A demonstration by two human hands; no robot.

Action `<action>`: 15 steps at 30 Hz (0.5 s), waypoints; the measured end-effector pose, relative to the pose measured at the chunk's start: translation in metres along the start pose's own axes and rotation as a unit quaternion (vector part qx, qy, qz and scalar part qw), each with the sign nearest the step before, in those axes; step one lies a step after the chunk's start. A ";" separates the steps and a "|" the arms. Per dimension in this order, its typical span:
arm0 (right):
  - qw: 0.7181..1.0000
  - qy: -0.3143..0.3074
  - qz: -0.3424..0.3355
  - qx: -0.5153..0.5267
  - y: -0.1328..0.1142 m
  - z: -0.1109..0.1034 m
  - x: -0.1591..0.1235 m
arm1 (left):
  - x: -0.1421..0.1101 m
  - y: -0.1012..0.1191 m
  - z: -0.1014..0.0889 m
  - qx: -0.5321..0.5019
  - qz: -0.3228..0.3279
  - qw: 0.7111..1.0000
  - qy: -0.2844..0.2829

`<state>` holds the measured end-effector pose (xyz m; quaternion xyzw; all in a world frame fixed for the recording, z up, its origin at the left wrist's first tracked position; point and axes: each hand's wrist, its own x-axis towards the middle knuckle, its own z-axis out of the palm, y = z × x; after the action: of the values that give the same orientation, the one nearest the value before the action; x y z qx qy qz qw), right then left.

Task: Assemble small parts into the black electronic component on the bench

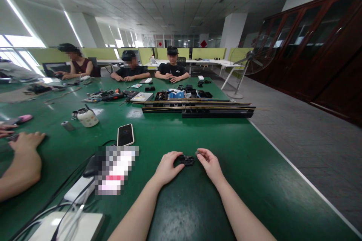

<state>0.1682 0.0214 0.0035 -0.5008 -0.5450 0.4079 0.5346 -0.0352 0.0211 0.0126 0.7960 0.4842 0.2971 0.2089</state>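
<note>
On the green table my left hand (169,166) grips the left end of a small black device (187,160), with thumb and fingers on either side of it. Its top looks uneven, like an opened housing, but the details are too small to name. Just right of the device, my right hand (208,161) pinches a tiny greyish piece (197,153) between thumb and fingertips. That piece is apart from the device and mostly covered by the fingers.
A phone (125,134), a white jar (87,117) and a grey cylinder (67,125) stand left. Cables and a white power strip (79,189) lie nearer. Long black rails (217,112) with thin rods cross the table ahead. Another person's arm (22,165) rests at far left; several people sit beyond.
</note>
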 end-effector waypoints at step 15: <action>1.000 0.014 0.015 0.017 -0.007 0.000 0.000 | 0.000 -0.001 0.000 0.004 -0.003 1.000 -0.001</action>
<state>0.1676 0.0206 0.0103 -0.5055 -0.5226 0.4183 0.5444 -0.0356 0.0215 0.0118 0.7955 0.4876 0.2939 0.2074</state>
